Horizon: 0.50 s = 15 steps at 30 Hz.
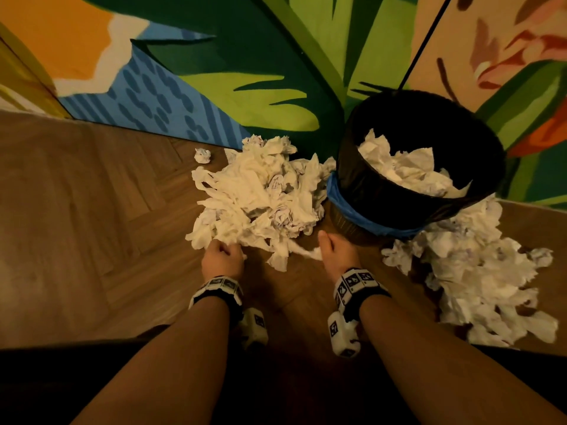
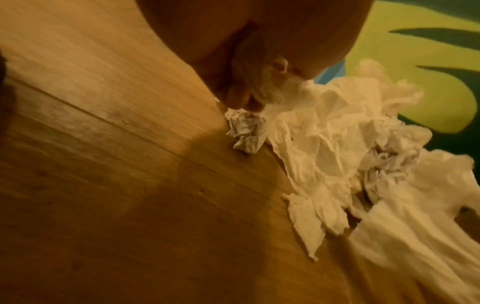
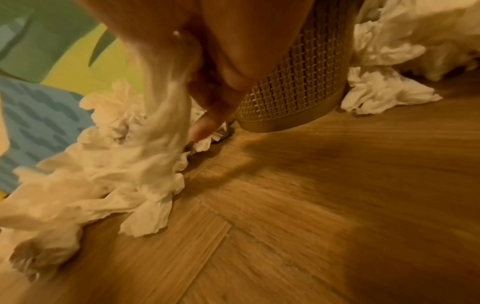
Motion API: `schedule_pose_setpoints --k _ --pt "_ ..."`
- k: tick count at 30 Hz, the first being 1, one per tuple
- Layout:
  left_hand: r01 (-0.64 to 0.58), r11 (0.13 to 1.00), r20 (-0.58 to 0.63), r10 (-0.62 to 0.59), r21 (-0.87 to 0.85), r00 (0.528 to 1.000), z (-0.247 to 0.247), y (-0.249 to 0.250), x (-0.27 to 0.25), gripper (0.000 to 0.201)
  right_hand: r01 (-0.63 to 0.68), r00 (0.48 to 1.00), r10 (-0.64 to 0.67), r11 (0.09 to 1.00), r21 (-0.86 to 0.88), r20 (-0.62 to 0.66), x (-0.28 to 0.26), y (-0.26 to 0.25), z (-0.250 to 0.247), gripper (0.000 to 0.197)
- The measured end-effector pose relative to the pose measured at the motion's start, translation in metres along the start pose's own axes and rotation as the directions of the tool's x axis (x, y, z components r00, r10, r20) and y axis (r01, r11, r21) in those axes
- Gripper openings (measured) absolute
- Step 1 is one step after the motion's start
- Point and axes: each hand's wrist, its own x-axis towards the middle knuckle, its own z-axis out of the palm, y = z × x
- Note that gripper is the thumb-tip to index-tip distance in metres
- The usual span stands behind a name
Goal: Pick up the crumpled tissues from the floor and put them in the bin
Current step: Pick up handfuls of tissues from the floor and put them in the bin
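Note:
A big heap of crumpled white tissues (image 1: pixel 260 194) lies on the wood floor left of the bin (image 1: pixel 362 191), a mesh basket lined with a black bag that holds several tissues (image 1: pixel 408 170). My left hand (image 1: pixel 222 254) grips the heap's near left edge, fingers curled into tissue (image 2: pixel 272 92). My right hand (image 1: pixel 333 251) is at the heap's near right edge beside the bin's base (image 3: pixel 293 98), pinching a stretched strand of tissue (image 3: pixel 166 107) between thumb and fingers. A second heap of tissues (image 1: pixel 478 277) lies right of the bin.
A single tissue ball (image 1: pixel 202 155) sits by the painted wall (image 1: pixel 214 87) behind the heap. The wall runs close behind the bin and both heaps. Bare herringbone floor (image 1: pixel 76 210) spreads to the left and toward me.

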Motion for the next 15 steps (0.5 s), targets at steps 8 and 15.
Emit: schedule_pose_setpoints --k 8,15 --pt "0.084 0.961 -0.129 -0.121 -0.265 0.984 -0.012 0.003 0.002 0.011 -0.149 0.980 0.148 0.989 -0.003 0.135 -0.005 0.008 0.002 0.034" --pt "0.043 0.999 0.042 -0.043 -0.010 0.998 -0.010 -0.012 -0.001 0.027 0.086 0.943 0.042 0.927 -0.364 0.330 -0.008 -0.001 0.016 0.015"
